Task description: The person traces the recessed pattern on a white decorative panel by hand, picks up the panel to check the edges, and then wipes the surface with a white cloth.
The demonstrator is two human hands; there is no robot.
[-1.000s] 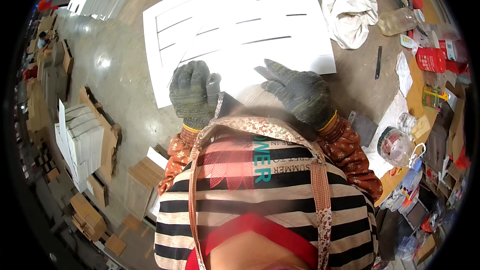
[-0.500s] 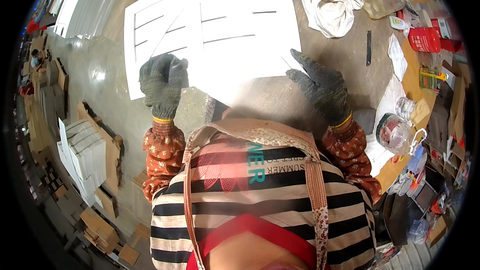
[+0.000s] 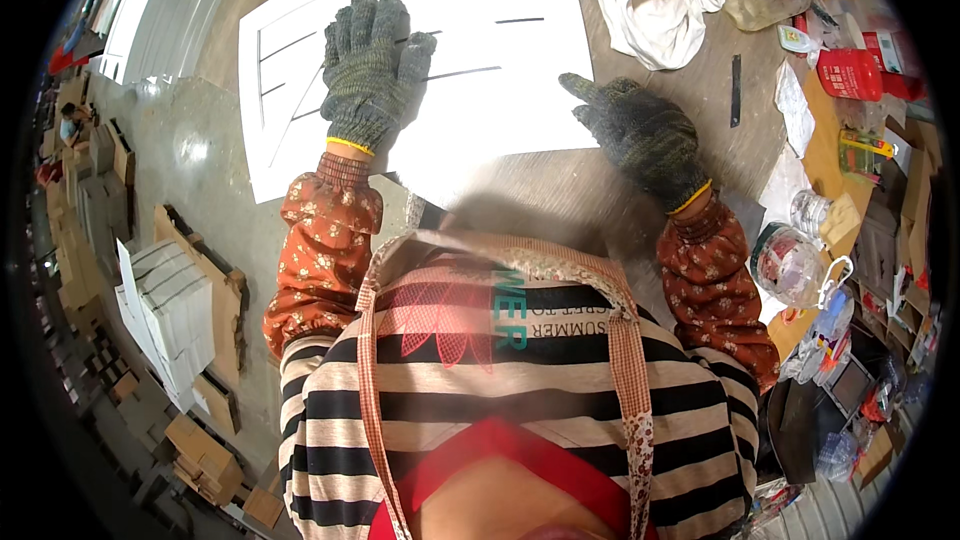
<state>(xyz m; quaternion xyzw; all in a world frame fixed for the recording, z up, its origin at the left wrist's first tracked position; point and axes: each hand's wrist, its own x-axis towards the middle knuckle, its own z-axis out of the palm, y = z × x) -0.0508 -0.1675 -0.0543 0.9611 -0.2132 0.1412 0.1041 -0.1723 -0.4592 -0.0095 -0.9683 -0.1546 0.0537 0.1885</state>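
on the tabletop [image 3: 640,190], a white slotted sheet [image 3: 480,50] lies flat, its left part overhanging the edge; gloved left hand [image 3: 368,75] rests spread open on it, right hand [image 3: 640,135] open at its near corner. uneven pressure may slide or crease the sheet.

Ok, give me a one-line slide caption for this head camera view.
Gloved left hand pressed flat on a large white die-cut sheet, gloved right hand at its lower right corner.

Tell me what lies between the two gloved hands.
In the head view, only the white sheet with dark lines lies between the left hand, flat on it, and the right hand at its lower right corner.
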